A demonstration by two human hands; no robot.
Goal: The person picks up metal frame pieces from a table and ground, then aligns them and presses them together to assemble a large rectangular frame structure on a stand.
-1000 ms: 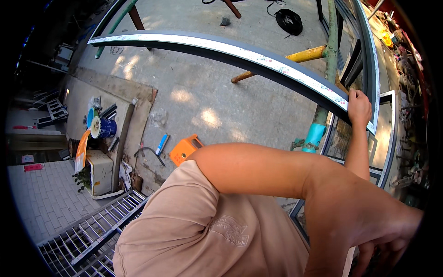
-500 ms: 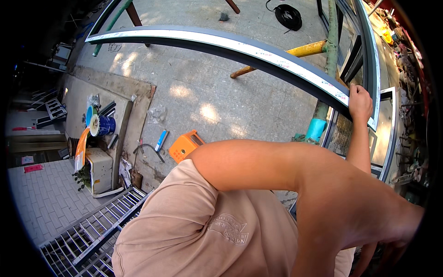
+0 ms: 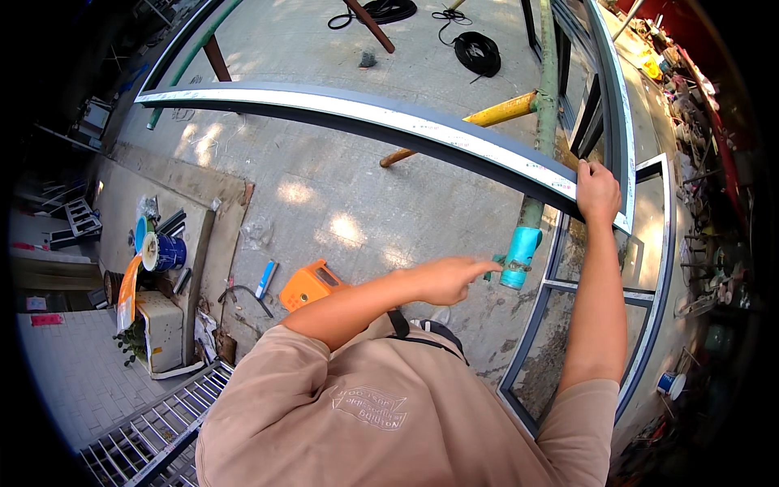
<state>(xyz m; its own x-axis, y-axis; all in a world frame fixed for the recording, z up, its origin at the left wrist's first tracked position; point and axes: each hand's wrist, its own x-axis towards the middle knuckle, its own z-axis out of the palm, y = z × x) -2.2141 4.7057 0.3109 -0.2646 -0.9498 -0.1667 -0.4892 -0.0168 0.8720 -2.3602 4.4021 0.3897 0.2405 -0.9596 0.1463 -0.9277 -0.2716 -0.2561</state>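
A long dark grey metal frame (image 3: 389,119), with white film along its upper face, spans the view from the far left to the right. Near its right corner my right hand (image 3: 598,192) is closed over the bar, fingers wrapped round its edge. My left hand (image 3: 450,278) hovers in front of my body, index finger stretched out to the right and the others partly bent; I see nothing in it. Just beyond that fingertip is a turquoise sleeve (image 3: 520,256) on the lower end of a green pole (image 3: 547,105).
An orange case (image 3: 311,284) and a blue-and-white tube (image 3: 265,278) lie on the concrete floor. A yellow pole (image 3: 499,109) and coiled black cable (image 3: 477,54) are beyond the bar. Leftward stand a blue bucket (image 3: 165,252) and a metal ladder (image 3: 154,430). Another framed panel (image 3: 552,341) is at right.
My left arm, earlier bent across my upper body with its hand out of sight, has come down, and the hand now shows in front. My right hand keeps its hold on the frame.
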